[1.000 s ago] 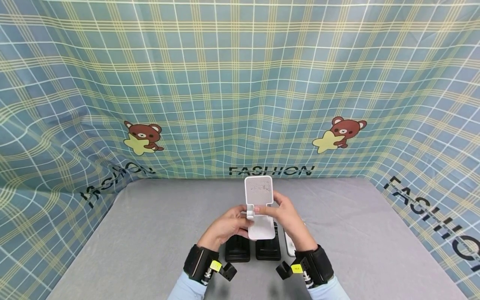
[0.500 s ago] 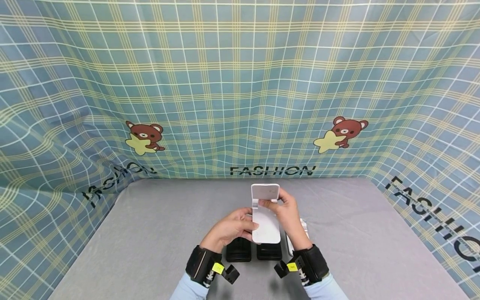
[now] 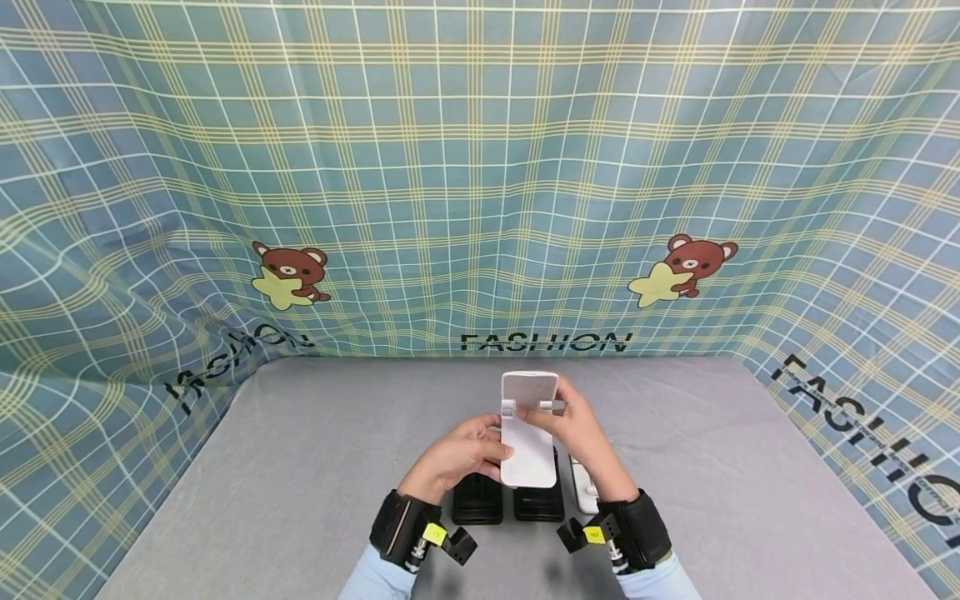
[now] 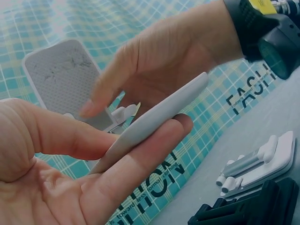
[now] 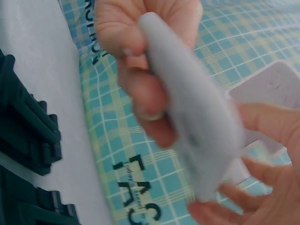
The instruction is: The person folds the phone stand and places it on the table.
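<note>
A white folding phone stand is held up over the table by both hands, its two plates unfolded at a hinge. My left hand pinches the lower plate by its left side, thumb in front and fingers behind. At the hinge, my right hand grips the stand, its thumb lying across the front. The upper plate tilts away and shows a textured, scuffed pad in the left wrist view. In the right wrist view the lower plate is blurred, with the right fingers beside it.
Two black folded stands lie side by side on the grey table, just below the hands. A white folded stand lies to their right, partly hidden by the right forearm in the head view. A plaid curtain closes off the back and sides.
The upper plate has tilted about the hinge and looks much shorter in the head view, while more of the lower plate shows. Both hands keep hold, and the stand has shifted slightly.
</note>
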A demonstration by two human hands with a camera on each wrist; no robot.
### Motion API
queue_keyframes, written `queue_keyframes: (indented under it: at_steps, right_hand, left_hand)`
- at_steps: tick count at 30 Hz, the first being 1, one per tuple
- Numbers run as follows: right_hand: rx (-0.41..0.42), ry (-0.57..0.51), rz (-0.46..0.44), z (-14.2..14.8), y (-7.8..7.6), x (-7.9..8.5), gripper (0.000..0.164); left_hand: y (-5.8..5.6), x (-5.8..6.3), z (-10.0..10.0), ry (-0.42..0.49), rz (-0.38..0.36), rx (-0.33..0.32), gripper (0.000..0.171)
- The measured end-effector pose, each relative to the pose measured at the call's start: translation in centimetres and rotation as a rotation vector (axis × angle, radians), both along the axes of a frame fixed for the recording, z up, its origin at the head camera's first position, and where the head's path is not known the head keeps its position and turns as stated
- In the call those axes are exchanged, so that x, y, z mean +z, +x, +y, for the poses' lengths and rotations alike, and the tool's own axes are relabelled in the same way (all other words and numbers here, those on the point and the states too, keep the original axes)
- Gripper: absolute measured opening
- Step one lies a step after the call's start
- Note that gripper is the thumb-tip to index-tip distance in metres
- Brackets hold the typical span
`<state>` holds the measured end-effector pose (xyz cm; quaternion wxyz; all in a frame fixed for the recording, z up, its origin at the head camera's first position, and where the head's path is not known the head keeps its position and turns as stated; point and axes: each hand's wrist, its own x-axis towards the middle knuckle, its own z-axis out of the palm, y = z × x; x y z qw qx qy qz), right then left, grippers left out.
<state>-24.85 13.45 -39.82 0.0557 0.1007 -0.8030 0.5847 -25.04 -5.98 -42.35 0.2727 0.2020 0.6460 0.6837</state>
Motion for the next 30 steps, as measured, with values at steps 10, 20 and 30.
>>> queue_keyframes:
  at_steps: [10, 20, 30]
  right_hand:
    - [0.125, -0.061, 0.306, 0.2, 1.2, 1.4, 0.063]
    - [0.114, -0.066, 0.212, -0.6, 2.6, 3.2, 0.030]
    - [0.188, -0.058, 0.234, -0.3, 1.7, 2.1, 0.026]
  left_hand:
    - [0.0, -0.6, 0.2, -0.032, -0.010, -0.002, 0.047]
    - [-0.1, -1.1, -0.1, -0.053, -0.020, 0.051, 0.043]
    - [-0.3, -0.3, -0.3, -0.060, -0.019, 0.078, 0.045]
